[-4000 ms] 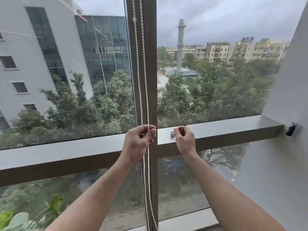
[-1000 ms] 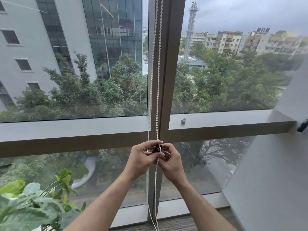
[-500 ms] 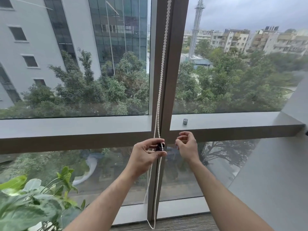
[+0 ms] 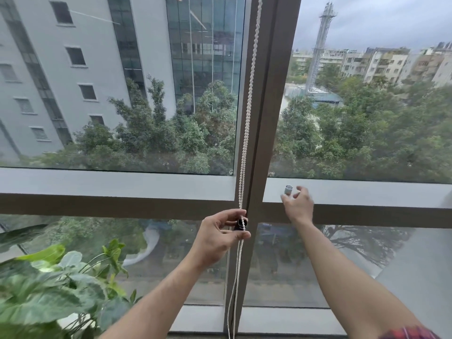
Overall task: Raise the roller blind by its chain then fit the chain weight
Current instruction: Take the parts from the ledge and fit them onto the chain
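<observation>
The white bead chain hangs twisted in front of the brown window mullion and runs down past the floor edge. My left hand pinches the chain just below the horizontal rail, together with a small dark piece of the chain weight seated on it. A small silver cylinder, another part of the weight, stands upright on the grey ledge to the right of the mullion. My right hand is stretched up to it with fingers spread, fingertips just beside the cylinder, holding nothing.
The grey window ledge spans the view at hand height. A leafy potted plant fills the lower left. A grey wall closes the right side. The blind itself is out of view above.
My right hand has let go of the chain and risen up and right to the silver cylinder on the ledge. My left hand keeps its pinch on the chain and dark piece.
</observation>
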`<state>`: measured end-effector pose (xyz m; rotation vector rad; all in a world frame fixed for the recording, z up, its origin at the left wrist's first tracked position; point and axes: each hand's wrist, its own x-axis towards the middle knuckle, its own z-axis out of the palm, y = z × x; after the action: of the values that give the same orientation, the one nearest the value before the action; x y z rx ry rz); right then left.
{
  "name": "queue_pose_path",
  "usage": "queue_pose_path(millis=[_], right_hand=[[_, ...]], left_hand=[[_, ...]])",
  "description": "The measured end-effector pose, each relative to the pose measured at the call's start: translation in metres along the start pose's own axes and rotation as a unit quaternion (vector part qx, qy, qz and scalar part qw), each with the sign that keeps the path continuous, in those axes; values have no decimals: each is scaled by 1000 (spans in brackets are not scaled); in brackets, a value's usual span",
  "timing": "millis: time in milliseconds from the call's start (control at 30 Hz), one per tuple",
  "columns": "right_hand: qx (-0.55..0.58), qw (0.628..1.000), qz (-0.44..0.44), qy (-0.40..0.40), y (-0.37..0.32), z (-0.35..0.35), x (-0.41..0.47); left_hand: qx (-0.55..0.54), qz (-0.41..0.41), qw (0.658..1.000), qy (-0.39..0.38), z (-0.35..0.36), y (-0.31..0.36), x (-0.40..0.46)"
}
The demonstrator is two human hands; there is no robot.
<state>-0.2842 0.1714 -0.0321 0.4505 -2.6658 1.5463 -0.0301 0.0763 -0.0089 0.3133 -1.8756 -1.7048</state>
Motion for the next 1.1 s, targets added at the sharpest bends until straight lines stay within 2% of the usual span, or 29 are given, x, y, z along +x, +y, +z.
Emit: queue_pose_path(millis=[267,433,833,967,1100], right_hand=[[-124,991,-2,-43,-2,5,24],[-127,992,-18,-24,-3,7,26],[98,995,-30,-14,-2,-7,-26],[164,983,-53,-60,-10,-13,-59],[254,955,-83,-128,-18,-21,-93]], left_hand=[[13,-3,1000,-1,-3,1,-5],[10,1,1000,11,-4,1,-7],[-6,10,1000,8,1,-1,-6],[-9,14,1000,10,2,-2,-6],[-12,16,1000,8,5,-3,-5]])
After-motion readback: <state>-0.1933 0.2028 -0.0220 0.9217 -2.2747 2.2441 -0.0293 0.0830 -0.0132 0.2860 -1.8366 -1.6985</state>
